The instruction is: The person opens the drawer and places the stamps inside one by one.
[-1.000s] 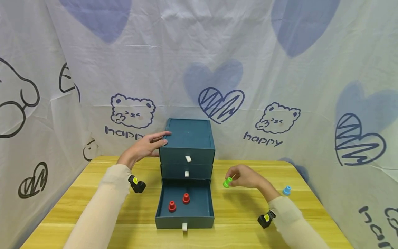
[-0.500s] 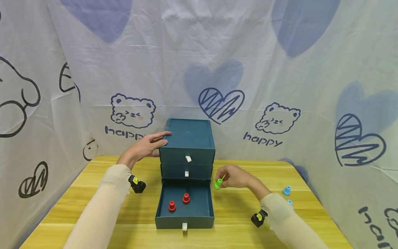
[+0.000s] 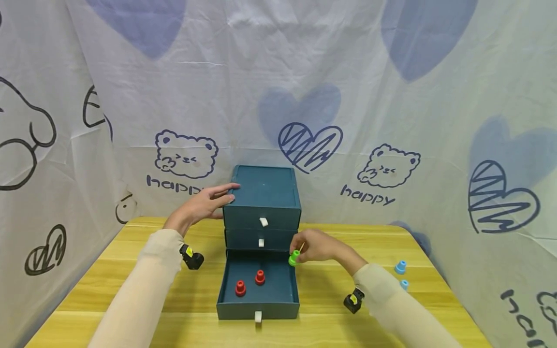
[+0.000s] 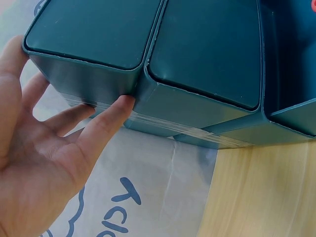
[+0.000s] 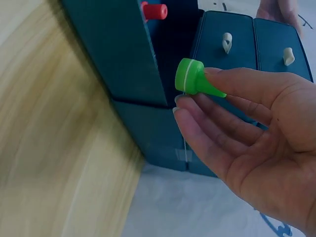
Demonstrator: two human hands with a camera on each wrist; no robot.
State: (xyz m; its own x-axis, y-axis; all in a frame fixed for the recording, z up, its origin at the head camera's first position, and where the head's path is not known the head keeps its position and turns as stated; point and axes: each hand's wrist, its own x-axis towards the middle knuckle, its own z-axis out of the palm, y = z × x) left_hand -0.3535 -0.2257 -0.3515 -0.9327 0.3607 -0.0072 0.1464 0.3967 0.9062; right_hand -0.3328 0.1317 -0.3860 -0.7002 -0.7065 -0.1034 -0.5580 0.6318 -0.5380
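A dark teal drawer unit (image 3: 263, 187) stands on the table with its bottom drawer (image 3: 278, 295) pulled out. Inside that drawer sit two red stepped pegs, one nearer the front left (image 3: 240, 288) and one further back (image 3: 259, 277). My left hand (image 3: 201, 205) rests on the unit's upper left side, fingers spread over the edge and side wall, as the left wrist view also shows. My right hand (image 3: 317, 245) pinches a green stepped peg (image 5: 191, 76) between thumb and fingers, holding it at the drawer's right wall near the back.
Two light blue pegs, one behind (image 3: 401, 267) and one in front (image 3: 404, 284), lie on the wooden table (image 3: 339, 324) at the right; the sleeve partly hides the front one. White pull tabs mark the drawers. A printed cloth (image 3: 243, 96) hangs behind.
My right hand has moved left with the green peg, from over the table to the drawer's right edge. The second blue peg has come into sight. My left hand has stayed put.
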